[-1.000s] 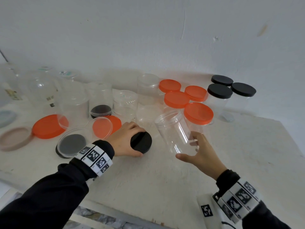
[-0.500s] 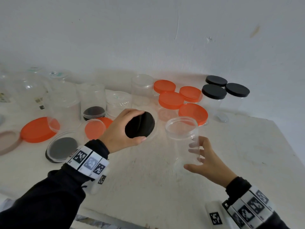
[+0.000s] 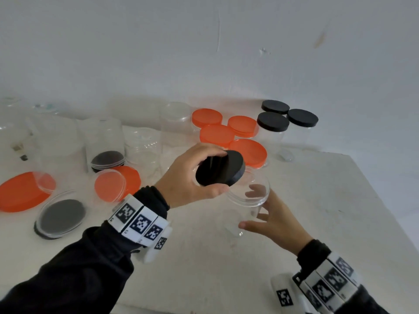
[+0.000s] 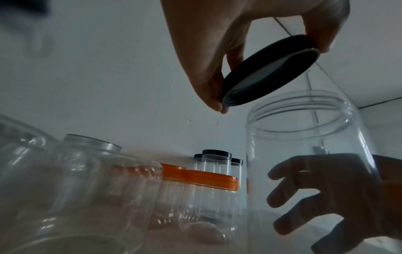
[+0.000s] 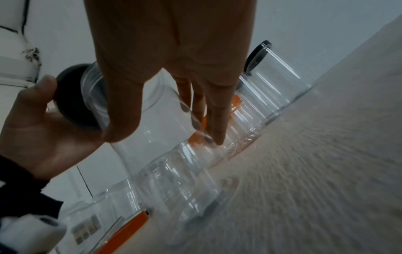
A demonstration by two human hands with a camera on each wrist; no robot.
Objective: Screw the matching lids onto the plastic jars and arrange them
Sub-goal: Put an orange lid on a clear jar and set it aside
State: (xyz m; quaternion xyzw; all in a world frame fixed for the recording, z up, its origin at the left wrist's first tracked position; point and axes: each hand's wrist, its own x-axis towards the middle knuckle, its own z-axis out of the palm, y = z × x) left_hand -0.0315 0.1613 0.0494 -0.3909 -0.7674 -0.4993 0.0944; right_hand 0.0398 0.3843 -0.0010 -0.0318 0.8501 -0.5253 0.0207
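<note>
Against a bare white wall [image 3: 204,53], a pale worktop [image 3: 328,211] is crowded with clear plastic jars and loose lids. At its near middle a person's left hand [image 3: 188,177] pinches a black lid [image 3: 221,168] by the rim, thumb at the near edge and fingers curled over the far edge, holding it tilted above the open mouth of a clear jar [image 3: 247,200] without touching it. The jar stands upright on the worktop, steadied by the right hand [image 3: 278,220], whose spread fingers wrap its far side while the thumb lies against the near side low down; the left wrist view shows those fingers through the clear wall, with the threaded neck bare. Behind it, four orange-lidded jars [image 3: 248,151] stand clustered together, and farther right, near the wall, three black-lidded jars [image 3: 273,121] form a tight group. To the left stand several open clear jars [image 3: 104,137], one with a dark lid seen through its base. In front of those lie a large orange lid [image 3: 20,191], a smaller orange lid [image 3: 129,180] under a clear lid, and a dark lid [image 3: 60,216] under a clear one.
</note>
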